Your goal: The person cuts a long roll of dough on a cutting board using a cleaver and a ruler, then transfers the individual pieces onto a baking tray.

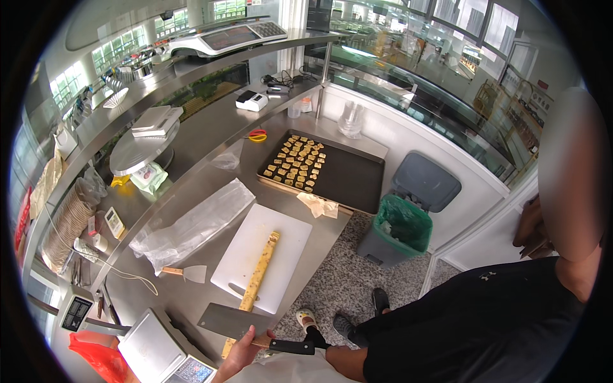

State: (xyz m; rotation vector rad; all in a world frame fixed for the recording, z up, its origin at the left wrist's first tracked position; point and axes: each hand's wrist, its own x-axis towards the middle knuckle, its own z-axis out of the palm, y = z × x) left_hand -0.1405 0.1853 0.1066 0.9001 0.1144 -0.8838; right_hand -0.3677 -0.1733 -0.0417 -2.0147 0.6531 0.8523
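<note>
My left hand [243,352] is closed on a cleaver [234,321] where the blade meets the handle, thumb on top. The cleaver's dark handle points right. Its blade covers part of a long yellowish, speckled dough-like log [260,277], whose far part lies on a white cutting board [292,239]; the near end extends past the board. Whether blade and log touch is unclear. My right hand is out of view. A scraper [194,274] with a wooden handle lies left of the board. Beyond it, a dark baking tray [357,177] holds rows of small speckled slices [300,160] on its left part.
A digital scale [153,347] stands near left, beside a red bag [98,356]. Clear plastic wrap [206,218] lies left of the board, crumpled paper [318,206] by the tray. A green-lined bin [407,227] stands right of the counter. A person in black [459,316] is close at right.
</note>
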